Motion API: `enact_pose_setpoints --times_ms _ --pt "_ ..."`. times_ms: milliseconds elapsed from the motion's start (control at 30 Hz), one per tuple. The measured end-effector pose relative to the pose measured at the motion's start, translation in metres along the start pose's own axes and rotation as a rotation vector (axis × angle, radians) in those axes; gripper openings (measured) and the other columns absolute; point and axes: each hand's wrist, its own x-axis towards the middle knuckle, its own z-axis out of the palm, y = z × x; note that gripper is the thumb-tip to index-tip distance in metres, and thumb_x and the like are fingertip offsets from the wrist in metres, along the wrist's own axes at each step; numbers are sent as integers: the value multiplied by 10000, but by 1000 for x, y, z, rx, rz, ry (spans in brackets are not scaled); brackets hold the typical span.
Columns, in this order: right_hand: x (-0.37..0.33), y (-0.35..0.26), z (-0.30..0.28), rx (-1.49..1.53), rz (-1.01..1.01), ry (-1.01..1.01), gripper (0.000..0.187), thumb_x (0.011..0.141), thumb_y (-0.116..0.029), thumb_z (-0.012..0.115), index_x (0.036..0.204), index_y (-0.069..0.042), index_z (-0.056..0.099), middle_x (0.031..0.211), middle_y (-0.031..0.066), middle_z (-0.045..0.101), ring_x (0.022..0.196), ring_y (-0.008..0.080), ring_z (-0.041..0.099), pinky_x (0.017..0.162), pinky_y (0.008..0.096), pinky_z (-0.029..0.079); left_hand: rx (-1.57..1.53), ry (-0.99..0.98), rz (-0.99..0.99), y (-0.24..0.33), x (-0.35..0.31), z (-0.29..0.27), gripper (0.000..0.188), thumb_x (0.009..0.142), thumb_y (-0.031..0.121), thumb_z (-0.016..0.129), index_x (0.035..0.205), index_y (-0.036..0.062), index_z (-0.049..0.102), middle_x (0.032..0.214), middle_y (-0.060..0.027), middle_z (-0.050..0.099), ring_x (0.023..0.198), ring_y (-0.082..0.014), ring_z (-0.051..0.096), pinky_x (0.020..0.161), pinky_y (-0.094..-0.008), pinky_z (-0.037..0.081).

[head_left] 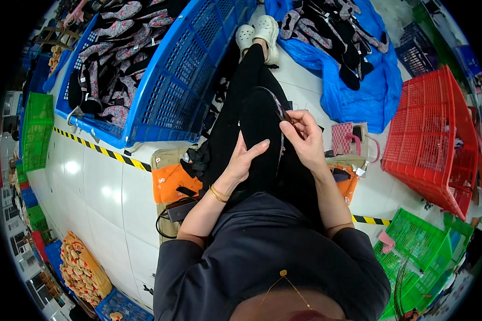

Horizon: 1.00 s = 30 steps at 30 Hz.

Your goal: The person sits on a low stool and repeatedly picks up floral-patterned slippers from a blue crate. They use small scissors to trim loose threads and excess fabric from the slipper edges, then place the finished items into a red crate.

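Observation:
Across my lap lies a long, rounded black cloth piece (260, 120) with a thin floral-print edge along its right side. My left hand (242, 159) rests on its left part, fingers stretched out and thumb spread wide. My right hand (305, 138) is closed at the floral edge, pinching a small dark tool (284, 113) whose exact kind I cannot make out. The black cloth blends into my black trousers, so its lower outline is hidden.
A large blue basket (166, 91) at far left holds many black-and-floral pieces (120, 51); more lie on a blue plastic sheet (337, 99) at far right. A red crate (420, 139) and green crates (412, 241) stand right. An orange-and-beige seat pad (171, 182) lies beneath me.

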Motion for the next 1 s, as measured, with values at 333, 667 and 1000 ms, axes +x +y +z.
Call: enact_pose_setpoints --times_ms 333,667,1000 --pt "-1 -6 6 28 -38 11 248 888 -82 680 1091 2 564 855 -18 619 725 15 521 629 170 402 16 -48 -11 12 -3 4 655 891 87 627 1449 89 284 1300 -83 517 1165 -162 533 986 -319 466" --pt "8 1 -3 -14 -58 -46 149 905 -85 656 1008 1 590 887 -1 627 742 28 546 627 177 430 53 -17 -27 6 -7 -1 646 885 77 627 1440 82 299 1289 -114 525 1105 -204 578 930 -359 508" --pt "25 1 4 -330 -114 155 406 823 -297 769 1017 -12 554 794 14 583 708 88 499 673 245 429 1129 167 533 -4 -9 25 700 854 207 693 1390 -62 334 714 -231 607 512 -334 583 494 -379 459"
